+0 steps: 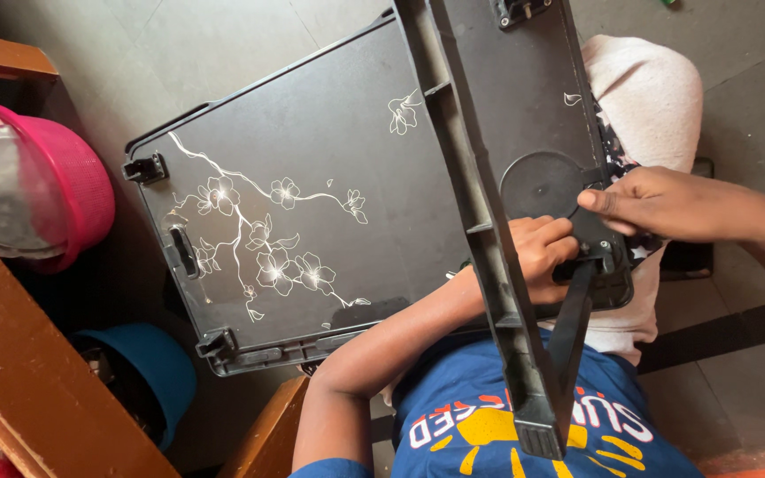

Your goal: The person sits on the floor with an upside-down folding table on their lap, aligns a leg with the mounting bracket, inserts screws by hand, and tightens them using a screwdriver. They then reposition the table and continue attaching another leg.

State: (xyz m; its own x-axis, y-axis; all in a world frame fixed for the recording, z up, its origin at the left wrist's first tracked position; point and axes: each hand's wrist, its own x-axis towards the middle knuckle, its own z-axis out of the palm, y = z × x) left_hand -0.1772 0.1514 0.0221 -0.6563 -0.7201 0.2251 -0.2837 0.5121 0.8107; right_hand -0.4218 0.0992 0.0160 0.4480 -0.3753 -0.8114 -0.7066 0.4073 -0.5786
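Observation:
A black plastic folding table (329, 150) with a white flower pattern lies across my lap, underside toward me. One of its black legs (489, 239) stands up toward the camera. My left hand (537, 252) reaches behind that leg and grips the hinge bracket (599, 265) near the table's right edge. My right hand (657, 202) comes in from the right and pinches the same bracket beside a round raised disc (542, 181). A thin black strut (570, 336) hangs from the bracket toward my blue shirt.
A pink basket (77, 186) holding a steel bowl (2, 190) sits at the left on brown wooden furniture (37, 372). A blue tub (157, 363) stands below it. My knee in pale cloth (648, 88) shows behind the table. The floor is grey tile.

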